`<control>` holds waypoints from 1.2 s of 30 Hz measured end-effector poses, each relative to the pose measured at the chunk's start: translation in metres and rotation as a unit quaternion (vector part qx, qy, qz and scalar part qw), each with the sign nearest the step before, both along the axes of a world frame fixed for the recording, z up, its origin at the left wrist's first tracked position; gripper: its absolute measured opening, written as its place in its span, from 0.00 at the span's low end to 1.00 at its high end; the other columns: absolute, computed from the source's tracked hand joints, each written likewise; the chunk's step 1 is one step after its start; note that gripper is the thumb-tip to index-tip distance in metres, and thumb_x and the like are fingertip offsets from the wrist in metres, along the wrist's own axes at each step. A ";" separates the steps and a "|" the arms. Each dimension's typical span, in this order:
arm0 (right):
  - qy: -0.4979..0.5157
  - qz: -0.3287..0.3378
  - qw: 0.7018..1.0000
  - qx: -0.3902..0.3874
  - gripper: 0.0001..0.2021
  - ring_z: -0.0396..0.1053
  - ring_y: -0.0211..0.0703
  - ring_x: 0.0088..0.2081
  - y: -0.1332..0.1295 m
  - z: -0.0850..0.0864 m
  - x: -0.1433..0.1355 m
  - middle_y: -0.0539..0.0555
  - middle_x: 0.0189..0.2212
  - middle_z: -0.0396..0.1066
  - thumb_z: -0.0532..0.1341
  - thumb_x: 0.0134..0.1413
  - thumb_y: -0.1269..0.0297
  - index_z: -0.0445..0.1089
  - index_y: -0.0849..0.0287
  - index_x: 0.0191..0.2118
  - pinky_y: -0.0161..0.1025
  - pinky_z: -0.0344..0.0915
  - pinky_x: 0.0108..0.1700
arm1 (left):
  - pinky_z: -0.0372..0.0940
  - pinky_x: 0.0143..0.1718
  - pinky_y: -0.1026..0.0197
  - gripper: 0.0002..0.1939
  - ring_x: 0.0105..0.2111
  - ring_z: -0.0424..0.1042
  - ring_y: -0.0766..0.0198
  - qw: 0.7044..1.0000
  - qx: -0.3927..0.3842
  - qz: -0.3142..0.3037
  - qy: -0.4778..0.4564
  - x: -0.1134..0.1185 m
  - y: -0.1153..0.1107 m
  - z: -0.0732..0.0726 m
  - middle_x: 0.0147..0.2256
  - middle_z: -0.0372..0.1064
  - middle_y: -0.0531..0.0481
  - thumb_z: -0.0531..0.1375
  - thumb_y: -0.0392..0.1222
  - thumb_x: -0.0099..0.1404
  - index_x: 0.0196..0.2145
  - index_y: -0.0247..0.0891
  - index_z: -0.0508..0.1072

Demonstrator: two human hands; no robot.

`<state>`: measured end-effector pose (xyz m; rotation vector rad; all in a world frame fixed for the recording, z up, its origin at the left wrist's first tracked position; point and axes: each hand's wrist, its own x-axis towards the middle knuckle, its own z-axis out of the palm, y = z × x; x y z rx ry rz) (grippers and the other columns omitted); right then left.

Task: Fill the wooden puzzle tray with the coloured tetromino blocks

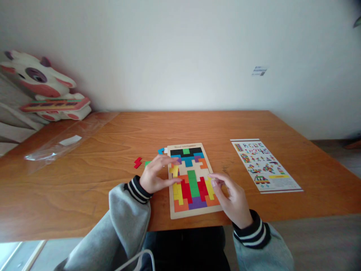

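Observation:
A wooden puzzle board [177,215] lies near the table's front edge, partly filled with coloured block pieces. My left hand [155,175] reaches over its left side, thumb and fingers spread apart. Between them a yellow piece [175,171] sits on the board, tilted out of line with the others. At the board's right edge, my right hand [231,195] has its thumb and fingertips close together in a pinch; what they hold, if anything, is hidden. A green bar [193,184] stands between red pieces on the lower board. Bare wood shows across the middle.
Loose red [137,162] and blue pieces [161,151] lie left of the board; a green one [147,163] is partly behind my left hand. A printed pattern sheet [265,165] lies right. Clear plastic wrap [50,154] and a cow-shaped toy keyboard [56,105] are at left.

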<state>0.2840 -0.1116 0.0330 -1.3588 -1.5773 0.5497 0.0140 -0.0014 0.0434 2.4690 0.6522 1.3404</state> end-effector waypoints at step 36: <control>0.117 -0.017 0.993 -0.031 0.19 0.77 0.45 0.38 0.075 -0.020 0.007 0.56 0.39 0.79 0.64 0.59 0.51 0.73 0.56 0.51 0.43 0.75 0.41 | 0.73 0.43 0.57 0.04 0.40 0.77 0.60 0.988 0.065 -0.023 0.137 0.018 -0.002 -0.021 0.41 0.79 0.47 0.62 0.38 0.68 0.41 0.39 0.77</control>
